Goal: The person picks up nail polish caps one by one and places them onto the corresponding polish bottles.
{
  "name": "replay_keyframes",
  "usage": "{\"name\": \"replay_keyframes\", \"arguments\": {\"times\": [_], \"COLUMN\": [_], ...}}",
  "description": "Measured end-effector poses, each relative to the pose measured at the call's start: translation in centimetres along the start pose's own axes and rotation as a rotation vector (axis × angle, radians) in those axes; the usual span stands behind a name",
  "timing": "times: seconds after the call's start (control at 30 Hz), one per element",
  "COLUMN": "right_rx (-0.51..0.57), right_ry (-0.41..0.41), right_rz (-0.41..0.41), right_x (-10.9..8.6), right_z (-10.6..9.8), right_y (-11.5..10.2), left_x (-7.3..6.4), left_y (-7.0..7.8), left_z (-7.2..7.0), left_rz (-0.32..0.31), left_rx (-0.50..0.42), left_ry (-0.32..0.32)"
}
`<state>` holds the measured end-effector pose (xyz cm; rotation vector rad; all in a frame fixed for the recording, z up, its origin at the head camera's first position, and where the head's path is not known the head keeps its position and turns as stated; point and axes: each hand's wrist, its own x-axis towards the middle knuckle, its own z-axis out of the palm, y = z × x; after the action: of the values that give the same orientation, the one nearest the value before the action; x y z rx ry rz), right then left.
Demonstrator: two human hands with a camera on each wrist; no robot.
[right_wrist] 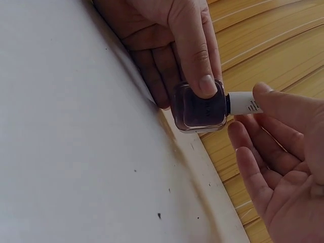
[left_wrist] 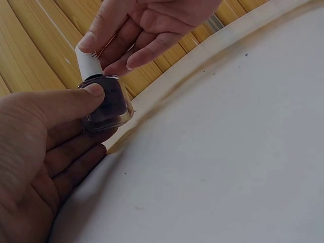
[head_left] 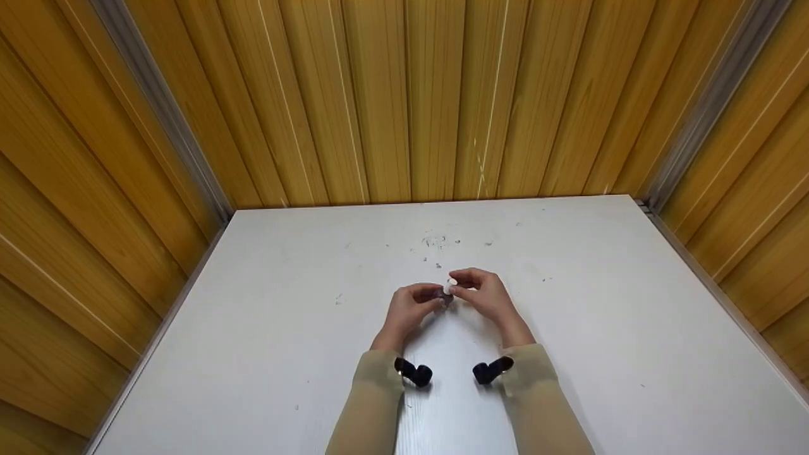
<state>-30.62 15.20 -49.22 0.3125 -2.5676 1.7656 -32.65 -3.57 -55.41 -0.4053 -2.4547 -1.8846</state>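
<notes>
Left hand [head_left: 406,309]: pinches the dark bottle [right_wrist: 199,111] between thumb and fingers
Right hand [head_left: 490,296]: pinches its white cap [right_wrist: 243,104], other fingers loosely curved
Bottle: over the counter [head_left: 265,354], cap on its neck

The surface [head_left: 265,341] is viewed from high above, forward and down, by the head camera, both far corners framed; from each wrist, a close, slanted view is given; the bottle [left_wrist: 115,107], left hand [head_left: 407,309] and right hand [head_left: 486,296] are shared by both wrist views.
</notes>
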Motion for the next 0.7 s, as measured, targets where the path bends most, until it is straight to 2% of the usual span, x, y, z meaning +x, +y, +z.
{"name": "replay_keyframes", "arguments": {"times": [0.23, 0.7], "right_rx": [0.006, 0.036], "right_ry": [0.014, 0.046], "right_rz": [-0.036, -0.031], "right_x": [1.6, 1.8], "right_z": [0.4, 0.4], "right_y": [3.4, 3.8], "left_x": [0.0, 0.1], "left_y": [0.0, -0.1], "left_z": [0.1, 0.1], "left_rz": [0.011, 0.018], "left_rx": [0.007, -0.014], "left_ry": [0.001, -0.002]}}
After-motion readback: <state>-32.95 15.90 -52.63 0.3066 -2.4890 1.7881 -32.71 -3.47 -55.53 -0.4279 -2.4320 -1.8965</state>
